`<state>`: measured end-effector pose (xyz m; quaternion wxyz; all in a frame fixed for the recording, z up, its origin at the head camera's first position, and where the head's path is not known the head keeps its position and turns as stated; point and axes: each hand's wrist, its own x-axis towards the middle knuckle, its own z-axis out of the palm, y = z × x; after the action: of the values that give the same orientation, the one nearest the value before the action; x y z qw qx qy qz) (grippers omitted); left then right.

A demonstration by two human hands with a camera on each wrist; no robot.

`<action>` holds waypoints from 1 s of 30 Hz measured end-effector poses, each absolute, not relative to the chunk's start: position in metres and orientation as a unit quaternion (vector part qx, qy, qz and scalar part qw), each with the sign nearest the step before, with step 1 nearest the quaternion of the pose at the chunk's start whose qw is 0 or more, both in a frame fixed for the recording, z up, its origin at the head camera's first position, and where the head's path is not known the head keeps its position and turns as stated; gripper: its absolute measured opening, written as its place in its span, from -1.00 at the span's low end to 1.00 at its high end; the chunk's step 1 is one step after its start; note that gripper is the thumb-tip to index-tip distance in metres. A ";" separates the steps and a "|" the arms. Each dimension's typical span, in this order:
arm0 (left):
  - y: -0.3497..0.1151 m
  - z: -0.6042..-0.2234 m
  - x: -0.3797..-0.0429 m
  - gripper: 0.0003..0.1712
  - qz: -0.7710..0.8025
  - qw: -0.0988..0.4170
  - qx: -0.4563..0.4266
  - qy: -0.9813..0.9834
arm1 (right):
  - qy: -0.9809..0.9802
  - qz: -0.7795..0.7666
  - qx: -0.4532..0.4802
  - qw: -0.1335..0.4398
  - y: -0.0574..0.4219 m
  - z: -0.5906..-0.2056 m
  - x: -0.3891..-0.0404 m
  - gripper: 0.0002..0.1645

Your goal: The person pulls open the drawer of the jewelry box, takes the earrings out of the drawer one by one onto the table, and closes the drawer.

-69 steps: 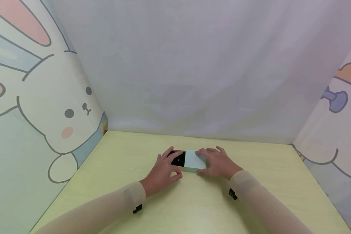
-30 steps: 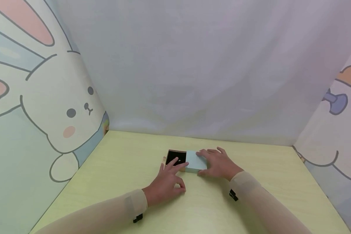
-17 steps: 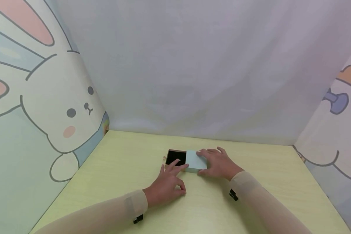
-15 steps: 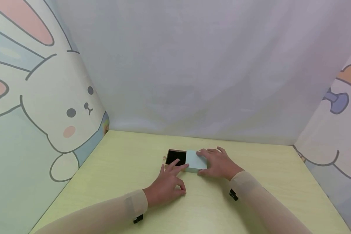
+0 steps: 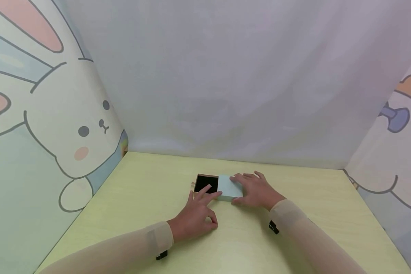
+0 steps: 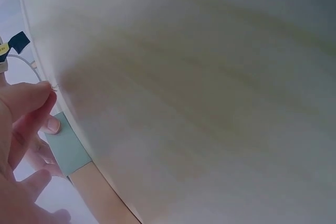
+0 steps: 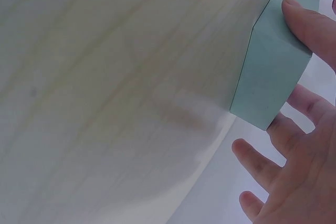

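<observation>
Head view: pale green box sleeve point(image 5: 227, 186) on the table point(image 5: 154, 179), black-lined tray point(image 5: 201, 182) sticking out of its left side. Right hand point(image 5: 256, 191) grips the sleeve; left hand point(image 5: 194, 216) has thumb and index pinched together, other fingers extended over the tray's near edge and sleeve corner. Step looks like handling something small with the box steadied; next move probably calls for a firm pinch and a still sleeve. Fingers hide part of the tray (contents unclear).

Left wrist view: tiny item point(image 6: 54, 88) peeks from that pinch, too small to identify.

Right wrist view: thumb on the sleeve's near face, two fingers spread free; tray mostly cut off.
</observation>
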<state>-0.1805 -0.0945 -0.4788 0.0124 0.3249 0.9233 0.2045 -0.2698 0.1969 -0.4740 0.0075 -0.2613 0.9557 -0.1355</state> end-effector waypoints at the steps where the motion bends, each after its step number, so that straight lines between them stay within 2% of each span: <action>1: -0.094 -0.479 -0.180 -0.84 0.201 0.010 0.327 0.923 | 0.956 -0.136 -0.260 0.009 0.197 -0.474 -0.270 -0.01; 19: -0.094 -0.479 -0.180 -0.82 0.202 0.013 0.330 0.922 | 0.953 -0.142 -0.266 0.004 0.198 -0.474 -0.270 -0.02; 28: -0.095 -0.478 -0.183 -0.97 0.237 0.015 0.326 0.915 | 0.953 -0.145 -0.264 0.009 0.198 -0.474 -0.270 -0.01; 30: -0.096 -0.477 -0.185 -0.95 0.245 0.008 0.329 0.912 | 0.954 -0.146 -0.262 0.012 0.198 -0.474 -0.270 -0.01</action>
<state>-0.1845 -0.0956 -0.4773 0.0078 0.3295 0.9117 0.2453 -0.2702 0.1981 -0.4737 0.0119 -0.2625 0.9537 -0.1463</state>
